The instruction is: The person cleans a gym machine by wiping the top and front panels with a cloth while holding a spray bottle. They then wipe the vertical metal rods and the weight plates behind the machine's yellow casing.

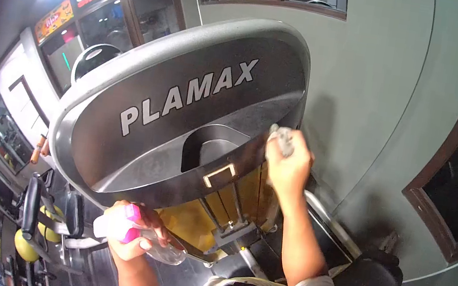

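Note:
My left hand (135, 234) is wrapped round a clear spray bottle (169, 253) with a pink and white spray head (127, 222), below the lower left edge of a dark gym machine's top cover (182, 100) marked PLAMAX. A crumpled grey cloth (284, 140) is bunched in my right hand (290, 163), whose fingers are closed on it. That hand is at the right end of the cover's front rim, with the cloth overlapping the rim in this view. A round recess (214, 144) is sunk into the cover's tray.
Under the cover are the machine's metal rods (236, 203) and a yellowish panel (187, 222). A black padded seat (370, 278) stands at lower right, near the grey wall (375, 76). Other gym equipment with yellow balls (26, 246) fills the left side.

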Motion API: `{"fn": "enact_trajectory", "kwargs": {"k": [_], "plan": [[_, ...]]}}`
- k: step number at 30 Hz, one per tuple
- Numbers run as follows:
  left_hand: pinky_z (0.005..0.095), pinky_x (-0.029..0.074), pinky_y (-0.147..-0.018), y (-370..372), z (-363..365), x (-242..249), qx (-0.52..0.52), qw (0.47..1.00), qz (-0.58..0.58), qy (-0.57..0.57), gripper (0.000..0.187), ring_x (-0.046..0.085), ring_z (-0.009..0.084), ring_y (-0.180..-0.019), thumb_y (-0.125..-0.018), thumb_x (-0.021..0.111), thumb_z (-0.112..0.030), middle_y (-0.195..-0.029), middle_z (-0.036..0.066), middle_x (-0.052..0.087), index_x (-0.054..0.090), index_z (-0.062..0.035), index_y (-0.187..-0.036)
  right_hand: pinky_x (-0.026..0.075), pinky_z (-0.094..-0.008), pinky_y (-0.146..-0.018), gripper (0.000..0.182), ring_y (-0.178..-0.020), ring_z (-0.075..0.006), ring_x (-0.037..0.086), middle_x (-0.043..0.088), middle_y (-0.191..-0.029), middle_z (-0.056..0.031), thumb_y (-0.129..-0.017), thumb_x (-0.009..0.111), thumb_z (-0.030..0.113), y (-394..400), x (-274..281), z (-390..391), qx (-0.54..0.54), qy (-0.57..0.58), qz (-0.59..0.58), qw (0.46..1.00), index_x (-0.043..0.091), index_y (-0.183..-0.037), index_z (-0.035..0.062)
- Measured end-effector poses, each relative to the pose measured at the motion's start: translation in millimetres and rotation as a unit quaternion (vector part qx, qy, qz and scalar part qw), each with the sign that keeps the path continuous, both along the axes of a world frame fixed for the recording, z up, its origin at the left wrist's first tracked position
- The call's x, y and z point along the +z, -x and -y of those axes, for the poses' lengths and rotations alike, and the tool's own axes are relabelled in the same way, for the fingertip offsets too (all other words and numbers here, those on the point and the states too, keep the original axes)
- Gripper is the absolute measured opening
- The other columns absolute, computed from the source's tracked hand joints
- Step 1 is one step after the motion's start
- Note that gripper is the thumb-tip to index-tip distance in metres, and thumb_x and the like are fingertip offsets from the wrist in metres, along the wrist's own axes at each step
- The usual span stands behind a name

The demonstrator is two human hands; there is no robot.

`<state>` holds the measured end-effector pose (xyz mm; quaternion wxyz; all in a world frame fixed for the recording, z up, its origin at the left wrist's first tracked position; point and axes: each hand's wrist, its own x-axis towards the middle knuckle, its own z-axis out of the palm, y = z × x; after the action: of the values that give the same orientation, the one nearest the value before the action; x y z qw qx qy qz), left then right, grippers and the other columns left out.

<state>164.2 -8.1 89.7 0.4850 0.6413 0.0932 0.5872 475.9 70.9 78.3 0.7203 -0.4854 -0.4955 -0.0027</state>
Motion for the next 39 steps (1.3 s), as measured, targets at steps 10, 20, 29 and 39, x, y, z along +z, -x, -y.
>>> {"fn": "enact_trajectory", "kwargs": {"k": [10,20,29,39], "plan": [[0.0395,0.046,-0.075,-76.5,-25.7,37.1,0.063,0.985,-0.038,-0.157,0.044,0.062,0.0196,-0.059,-0.081,0.076,-0.051,-0.066,0.003,0.061,0.054,-0.0133,-0.087,0.055,-0.0376,-0.059,0.021,-0.069,-0.0279,0.07,0.068,-0.08,-0.0131,-0.075,0.081,0.011,-0.3,-2.1,13.7,0.045,-0.072,0.152,0.985,0.064,-0.087,0.0049],[0.0688,0.018,-0.118,-96.2,-49.1,52.7,0.078,0.965,-0.161,-0.19,0.052,0.067,0.0281,-0.064,-0.086,0.071,-0.054,-0.07,0.01,0.063,0.06,-0.004,-0.093,0.055,-0.038,-0.063,0.027,-0.074,-0.0291,0.07,0.067,-0.084,-0.0113,-0.071,0.086,0.014,7.4,-5.0,17.0,0.141,-0.093,0.129,0.977,0.066,-0.089,0.0065],[0.0546,0.031,-0.117,-106.4,-45.6,58.4,0.094,0.982,-0.16,-0.045,0.049,0.069,0.0244,-0.066,-0.08,0.08,-0.036,-0.075,0.018,0.07,0.066,0.0077,-0.095,0.054,-0.0388,-0.062,0.024,-0.073,-0.0277,0.067,0.064,-0.084,-0.0082,-0.074,0.078,0.01,2.2,-13.5,9.4,0.107,-0.066,0.103,0.987,0.062,-0.092,0.0094],[0.0432,0.048,-0.105,-106.8,-48.5,55.2,0.124,0.968,-0.203,-0.078,0.058,0.067,0.0195,-0.063,-0.079,0.077,-0.024,-0.079,0.015,0.071,0.062,0.013,-0.122,0.052,-0.0315,-0.059,0.02,-0.07,-0.0135,0.067,0.069,-0.076,-0.0055,-0.08,0.079,0.01,-31.6,-15.0,-28.2,0.097,0.017,-0.085,0.991,0.06,-0.086,0.0066]]}}
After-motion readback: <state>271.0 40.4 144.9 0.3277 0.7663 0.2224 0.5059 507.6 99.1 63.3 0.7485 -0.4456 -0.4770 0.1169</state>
